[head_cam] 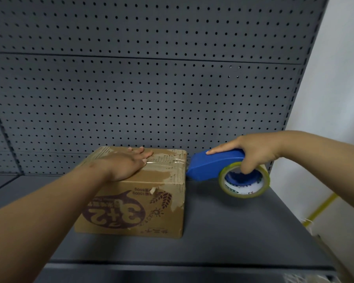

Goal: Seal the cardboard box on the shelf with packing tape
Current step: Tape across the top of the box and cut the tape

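A brown cardboard box with a purple "3+2" print stands on the grey shelf. Its flaps are closed and its top shows torn paper. My left hand lies flat on the top, fingers spread, pressing down. A strip of clear tape runs across the top toward the right edge. My right hand grips a blue tape dispenser holding a yellowish tape roll. The dispenser's nose meets the box's upper right edge.
A grey pegboard back panel rises behind the shelf. A white wall stands to the right, with a yellow stripe low down. The shelf's front lip runs below the box.
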Tool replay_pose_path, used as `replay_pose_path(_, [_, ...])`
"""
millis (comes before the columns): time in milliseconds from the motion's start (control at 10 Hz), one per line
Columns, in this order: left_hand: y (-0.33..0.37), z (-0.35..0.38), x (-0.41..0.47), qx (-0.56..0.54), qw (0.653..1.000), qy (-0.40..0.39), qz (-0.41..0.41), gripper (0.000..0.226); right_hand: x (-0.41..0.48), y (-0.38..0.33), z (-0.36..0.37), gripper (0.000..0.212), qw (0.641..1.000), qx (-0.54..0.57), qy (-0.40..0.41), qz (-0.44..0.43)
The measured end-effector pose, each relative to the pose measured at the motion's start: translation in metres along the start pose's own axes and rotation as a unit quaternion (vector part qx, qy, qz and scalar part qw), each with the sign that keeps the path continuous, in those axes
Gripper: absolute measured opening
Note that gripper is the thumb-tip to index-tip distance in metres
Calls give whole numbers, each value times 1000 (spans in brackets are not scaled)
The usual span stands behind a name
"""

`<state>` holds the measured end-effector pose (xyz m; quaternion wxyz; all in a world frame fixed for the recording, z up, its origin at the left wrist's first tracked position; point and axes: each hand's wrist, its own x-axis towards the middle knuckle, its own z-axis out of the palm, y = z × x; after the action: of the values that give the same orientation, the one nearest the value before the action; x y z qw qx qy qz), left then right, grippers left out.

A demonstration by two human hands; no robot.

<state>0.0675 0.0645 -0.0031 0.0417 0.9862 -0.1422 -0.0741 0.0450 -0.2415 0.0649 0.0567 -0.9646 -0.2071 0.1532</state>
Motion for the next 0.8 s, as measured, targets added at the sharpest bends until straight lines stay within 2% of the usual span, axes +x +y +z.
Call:
replay_pose_path(200, [2,-2,-2,10,1000,-4,3,50,-7,-13,-5,80,999,-31,-8,15])
replay_pose_path(300, [2,-2,-3,10,1000,-6,4,50,-3,-14,-9,79,999,-22,12,20])
replay_pose_path(800, [0,-1,0,3,1000,-9,3,50,-7,-8,0,80,1000,11,3,19])
